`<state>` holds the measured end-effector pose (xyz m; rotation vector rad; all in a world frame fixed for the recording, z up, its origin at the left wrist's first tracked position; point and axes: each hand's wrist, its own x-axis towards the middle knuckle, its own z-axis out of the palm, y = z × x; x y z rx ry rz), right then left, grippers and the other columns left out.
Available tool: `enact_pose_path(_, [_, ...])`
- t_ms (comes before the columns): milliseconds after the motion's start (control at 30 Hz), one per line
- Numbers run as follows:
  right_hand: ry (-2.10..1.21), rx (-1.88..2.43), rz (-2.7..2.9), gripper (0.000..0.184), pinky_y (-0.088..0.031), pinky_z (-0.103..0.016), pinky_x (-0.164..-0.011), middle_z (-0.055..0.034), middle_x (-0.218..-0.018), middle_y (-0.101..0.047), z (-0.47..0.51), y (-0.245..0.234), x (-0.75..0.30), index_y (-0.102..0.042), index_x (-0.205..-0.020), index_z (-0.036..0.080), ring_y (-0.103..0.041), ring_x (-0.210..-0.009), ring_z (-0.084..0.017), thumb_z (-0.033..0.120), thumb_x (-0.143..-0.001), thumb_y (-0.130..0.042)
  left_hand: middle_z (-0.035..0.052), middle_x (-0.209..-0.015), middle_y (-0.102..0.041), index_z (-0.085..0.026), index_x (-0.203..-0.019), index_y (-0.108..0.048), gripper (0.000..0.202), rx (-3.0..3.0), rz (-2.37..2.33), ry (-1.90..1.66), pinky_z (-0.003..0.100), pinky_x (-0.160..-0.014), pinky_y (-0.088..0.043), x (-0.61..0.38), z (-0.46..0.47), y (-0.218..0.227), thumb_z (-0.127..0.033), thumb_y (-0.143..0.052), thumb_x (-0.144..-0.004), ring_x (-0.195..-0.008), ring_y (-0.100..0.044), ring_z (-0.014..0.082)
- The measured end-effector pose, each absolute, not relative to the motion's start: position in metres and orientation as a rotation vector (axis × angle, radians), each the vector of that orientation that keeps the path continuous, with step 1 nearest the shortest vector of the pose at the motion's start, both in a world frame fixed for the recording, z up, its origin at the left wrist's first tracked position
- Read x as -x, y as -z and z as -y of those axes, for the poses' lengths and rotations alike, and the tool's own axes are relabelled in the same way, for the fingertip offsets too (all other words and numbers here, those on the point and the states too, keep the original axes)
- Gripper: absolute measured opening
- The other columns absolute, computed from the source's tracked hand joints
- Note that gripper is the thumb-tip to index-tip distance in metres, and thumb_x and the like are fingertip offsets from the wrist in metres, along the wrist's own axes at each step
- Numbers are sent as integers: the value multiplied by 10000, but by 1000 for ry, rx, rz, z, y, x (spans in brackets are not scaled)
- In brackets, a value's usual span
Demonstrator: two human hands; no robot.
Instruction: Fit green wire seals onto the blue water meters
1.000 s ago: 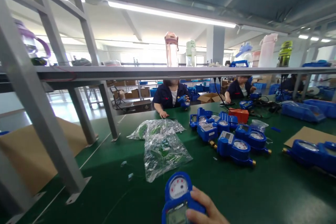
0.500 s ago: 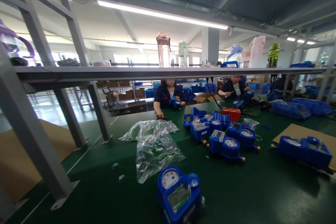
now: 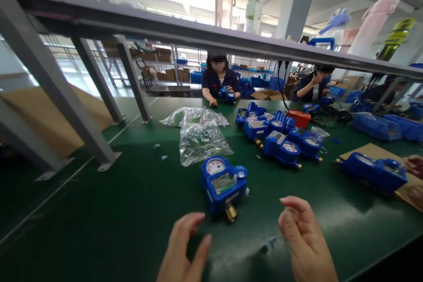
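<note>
A blue water meter point(image 3: 223, 187) with a round dial, a small display and a brass fitting stands on the green table point(image 3: 109, 211) in front of me. My left hand point(image 3: 187, 249) is just below it, thumb and fingers apart, holding nothing. To the right of the meter my right hand point(image 3: 306, 238) is raised with its fingers loosely curled; the index tip and thumb are apart and nothing shows between them. A small light-blue piece point(image 3: 271, 241), somewhat blurred, is between my hands. Neither hand touches the meter.
Clear plastic bags point(image 3: 205, 141) with green contents lie behind the meter. Several blue meters point(image 3: 280, 147) are grouped to the right. Another meter point(image 3: 373, 169) is on cardboard beside someone else's hand point(image 3: 414, 167). A shelf point(image 3: 185, 31) spans overhead; co-workers point(image 3: 220, 79) sit opposite.
The view has tilted down, so things appear higher. My two hands have come into view near the front meter. Another person's hands now show at the right edge.
</note>
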<state>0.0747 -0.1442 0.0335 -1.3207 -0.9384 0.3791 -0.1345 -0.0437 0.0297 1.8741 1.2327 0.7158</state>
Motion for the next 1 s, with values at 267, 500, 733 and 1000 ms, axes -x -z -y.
enact_pose_path(267, [130, 1665, 1365, 94, -437, -294, -671, -25, -774, -594, 152, -54, -86, -629, -871, 217, -533, -748, -161, 269, -861, -552, 44, -1421, -359, -228, -1287, -421, 413, -2353, -863, -818, 491, -1104, -259, 106, -7, -19, -152, -341, -889, -1315, -289, 232])
enact_pose_path(500, [344, 1772, 1554, 138, -420, -322, -703, -37, -773, -580, 134, -60, -90, -637, -955, 202, -506, -760, -168, 213, -886, -517, 15, -1413, -392, -235, -1288, -450, 477, -2483, -594, -771, 451, -1121, -247, 75, -22, -9, -60, -300, -871, -1308, -308, 195])
enact_pose_path(733, [349, 1864, 1662, 147, -398, -319, -705, -38, -765, -551, 105, -68, -97, -643, -915, 195, -479, -763, -171, 210, -896, -498, 96, -1203, -497, -147, -1210, -441, 349, -1985, -858, -849, 368, -878, -504, 71, -12, 1, -197, -426, -865, -1032, -545, 198])
enact_pose_path(1000, [344, 1902, 1893, 147, -365, -310, -676, -31, -746, -543, 82, -80, -103, -647, -870, 201, -445, -721, -170, 215, -894, -503, 43, -1021, -583, -176, -1099, -518, 231, -1943, -805, -798, 336, -826, -488, 69, -18, -1, -239, -440, -892, -900, -569, 169])
